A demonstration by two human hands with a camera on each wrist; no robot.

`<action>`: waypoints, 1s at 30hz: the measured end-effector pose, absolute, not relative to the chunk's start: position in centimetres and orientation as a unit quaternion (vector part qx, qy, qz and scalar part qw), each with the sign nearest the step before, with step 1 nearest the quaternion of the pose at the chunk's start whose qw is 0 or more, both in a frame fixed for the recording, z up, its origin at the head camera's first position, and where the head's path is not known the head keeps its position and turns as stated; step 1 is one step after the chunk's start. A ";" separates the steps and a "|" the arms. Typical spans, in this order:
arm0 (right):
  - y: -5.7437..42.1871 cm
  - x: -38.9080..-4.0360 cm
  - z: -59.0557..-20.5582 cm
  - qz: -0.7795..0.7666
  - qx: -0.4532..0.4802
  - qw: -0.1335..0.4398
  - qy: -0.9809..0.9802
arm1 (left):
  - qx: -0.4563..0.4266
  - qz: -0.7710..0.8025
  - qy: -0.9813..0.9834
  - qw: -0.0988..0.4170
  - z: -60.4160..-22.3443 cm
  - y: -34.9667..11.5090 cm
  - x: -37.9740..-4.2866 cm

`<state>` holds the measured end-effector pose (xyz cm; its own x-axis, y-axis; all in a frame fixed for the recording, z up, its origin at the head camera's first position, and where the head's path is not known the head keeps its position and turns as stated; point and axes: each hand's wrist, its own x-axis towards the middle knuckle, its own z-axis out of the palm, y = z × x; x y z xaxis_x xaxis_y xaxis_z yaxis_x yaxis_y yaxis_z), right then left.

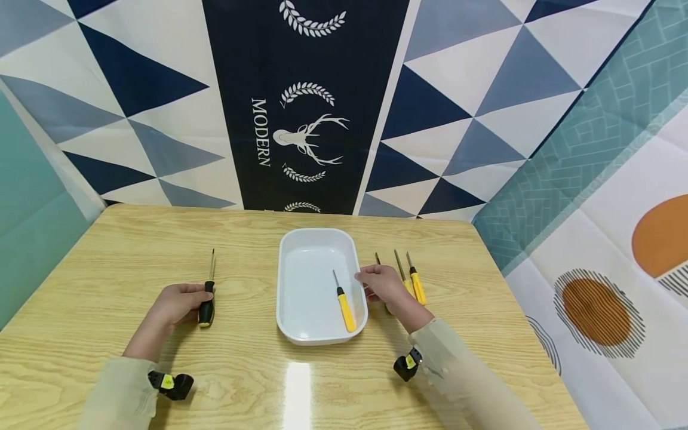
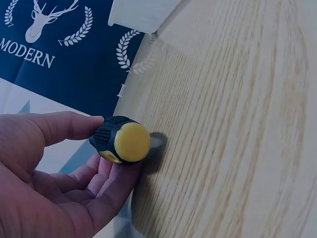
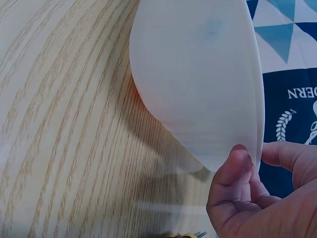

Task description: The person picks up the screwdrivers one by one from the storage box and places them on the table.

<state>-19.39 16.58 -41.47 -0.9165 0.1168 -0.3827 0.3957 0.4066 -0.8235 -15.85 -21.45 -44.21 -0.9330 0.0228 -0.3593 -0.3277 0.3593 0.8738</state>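
Observation:
In the head view a white rectangular tub [image 1: 303,322] stands mid-table with a yellow-handled screwdriver [image 1: 346,309] lying in its right side. My right hand [image 1: 384,286] pinches the tub's right rim; in the right wrist view the thumb and fingers [image 3: 233,166] are on either side of that white wall [image 3: 198,89]. Left of the tub, my left hand [image 1: 180,303] grips a black screwdriver [image 1: 206,304] by its handle, shaft pointing away toward the wall. Its yellow end cap [image 2: 132,142] faces the left wrist camera, with the thumb above and fingers below.
Just right of my right hand lie several screwdrivers, one with a plain yellow handle [image 1: 417,288], partly hidden by the hand. The wooden table [image 1: 242,376] ends at a patterned cloth wall [image 1: 306,143] at the back.

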 end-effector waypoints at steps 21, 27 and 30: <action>16.5 -19.3 -41.4 -0.521 0.149 0.131 0.830 | -0.113 0.419 0.891 0.132 -43.5 -21.0 -15.7; 16.5 -19.2 -41.4 -0.523 0.149 0.129 0.829 | -0.109 0.409 0.896 0.135 -43.7 -21.3 -15.7; 16.4 -19.2 -41.4 -0.521 0.148 0.128 0.831 | -0.107 0.415 0.893 0.138 -43.7 -21.5 -15.7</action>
<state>-19.17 16.40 -41.39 -0.9235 0.1121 -0.3669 0.3791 0.4137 -0.8277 -15.68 -21.48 -43.71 -0.9388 -0.0773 -0.3356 -0.3063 0.6329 0.7110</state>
